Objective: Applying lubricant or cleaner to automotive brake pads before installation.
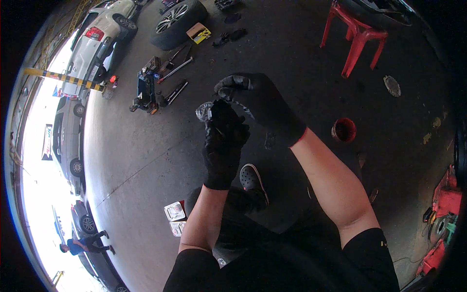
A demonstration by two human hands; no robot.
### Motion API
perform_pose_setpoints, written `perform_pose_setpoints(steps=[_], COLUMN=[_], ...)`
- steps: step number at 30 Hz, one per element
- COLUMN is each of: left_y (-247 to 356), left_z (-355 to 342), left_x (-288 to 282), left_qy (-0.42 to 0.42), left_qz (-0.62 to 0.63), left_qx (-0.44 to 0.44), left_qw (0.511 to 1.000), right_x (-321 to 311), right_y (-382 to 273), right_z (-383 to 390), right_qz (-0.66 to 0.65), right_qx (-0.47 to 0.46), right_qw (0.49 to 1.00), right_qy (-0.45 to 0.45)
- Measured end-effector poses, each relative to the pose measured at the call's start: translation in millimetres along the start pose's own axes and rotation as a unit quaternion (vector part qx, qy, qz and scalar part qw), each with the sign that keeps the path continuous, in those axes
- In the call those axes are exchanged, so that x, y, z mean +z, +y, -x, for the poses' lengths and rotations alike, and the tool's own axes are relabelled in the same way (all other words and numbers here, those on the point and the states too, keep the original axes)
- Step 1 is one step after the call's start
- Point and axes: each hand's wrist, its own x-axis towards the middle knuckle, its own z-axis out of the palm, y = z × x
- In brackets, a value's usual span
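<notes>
Both my hands wear black gloves. My left hand (224,146) is closed around a small dark object I cannot make out, with crumpled clear plastic (204,112) at its upper left end. My right hand (262,104) is just above and to the right, its fingers curled and pinched over the left one; what they hold is too small and dark to name. My shoe (252,182) shows on the floor below.
A tire (162,36), yellow box (198,32), jack (145,90) and tools (176,68) lie ahead. A red stool (352,36), red bucket (343,130) and red equipment (443,199) are right. Parked cars (86,63), a person (81,246) and white packages (174,211) are left.
</notes>
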Motion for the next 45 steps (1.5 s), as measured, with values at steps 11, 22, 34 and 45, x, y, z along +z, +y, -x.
perform_pose_setpoints(steps=[11, 22, 34, 45], left_y=[4, 4, 13, 15], left_z=[0, 0, -2, 1], left_x=[-7, -11, -5, -9], left_qy=[-0.039, -0.016, 0.020, 0.015], left_qz=[0.309, -0.056, 0.072, 0.096], left_qx=[-0.066, 0.003, -0.079, -0.077], left_qw=[0.948, 0.998, 0.994, 0.992], right_x=[9, 13, 7, 11], right_y=[2, 0, 3, -3], right_z=[3, 5, 3, 7], right_qz=[-0.002, 0.025, 0.077, 0.087], right_qx=[-0.050, -0.088, -0.103, -0.101], right_qw=[0.998, 0.996, 0.992, 0.990], right_qy=[0.025, 0.019, 0.011, 0.038])
